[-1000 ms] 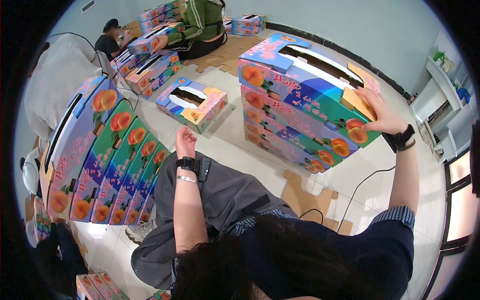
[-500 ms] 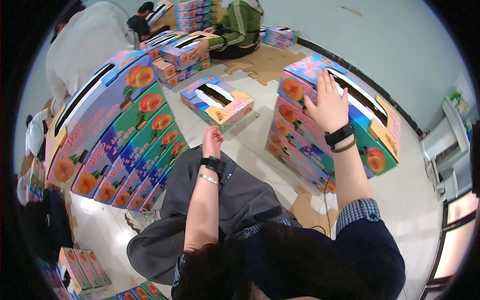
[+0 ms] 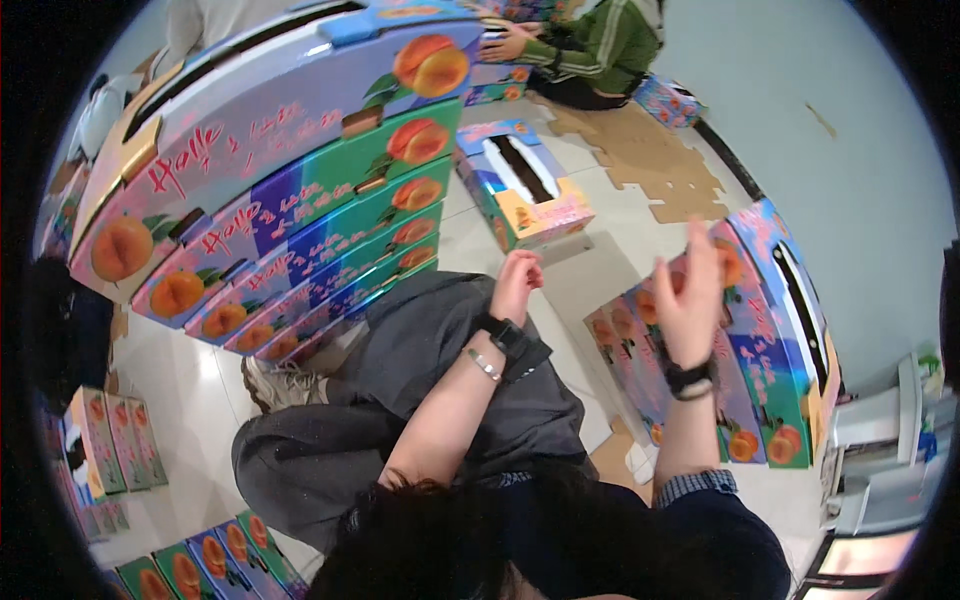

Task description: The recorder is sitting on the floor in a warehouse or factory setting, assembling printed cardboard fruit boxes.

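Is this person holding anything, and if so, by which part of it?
Nothing appears held: the left grip is loosely curled with nothing visible in it; the right grip, blurred, is open in front of stacked boxes.

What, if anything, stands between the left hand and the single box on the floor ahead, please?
Nothing visible does: the left hand shows just below the single box in the picture, no object between.

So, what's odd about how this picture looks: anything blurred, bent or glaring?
In the head view, the right hand is blurred, the left hand sharper; also in the head view, fisheye distortion bows the left carton stack, black fills the corners, glare whitens a patch of tiled floor, and a soft shadow lies beside the lone peach-printed carton.
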{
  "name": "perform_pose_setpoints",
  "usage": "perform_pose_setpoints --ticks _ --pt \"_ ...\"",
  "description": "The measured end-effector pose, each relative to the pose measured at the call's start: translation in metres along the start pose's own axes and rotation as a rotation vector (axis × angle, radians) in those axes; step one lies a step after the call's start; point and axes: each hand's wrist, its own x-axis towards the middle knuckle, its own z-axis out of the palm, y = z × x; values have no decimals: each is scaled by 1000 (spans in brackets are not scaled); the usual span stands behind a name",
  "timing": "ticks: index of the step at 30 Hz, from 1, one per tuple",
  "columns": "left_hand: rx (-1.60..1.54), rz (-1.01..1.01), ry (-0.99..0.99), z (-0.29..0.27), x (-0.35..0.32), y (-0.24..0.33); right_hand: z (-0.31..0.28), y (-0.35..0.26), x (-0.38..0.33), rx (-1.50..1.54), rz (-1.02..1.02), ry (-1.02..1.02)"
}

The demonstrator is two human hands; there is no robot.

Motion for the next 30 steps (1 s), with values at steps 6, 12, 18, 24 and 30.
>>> perform_pose_setpoints --ticks 6,12,18,24,30 --pt "57 22 151 -2 11 -7 293 58 13 762 797 -274" --pt "63 9 238 -23 11 1 394 27 40 184 1181 -787" --pt "61 -63 174 1 18 -3 386 48 62 180 1361 -745" --pt "66 -44 141 -5 19 -4 382 44 66 479 1477 -740" --pt "85 -18 138 -7 15 -5 382 81 77 53 994 -881"
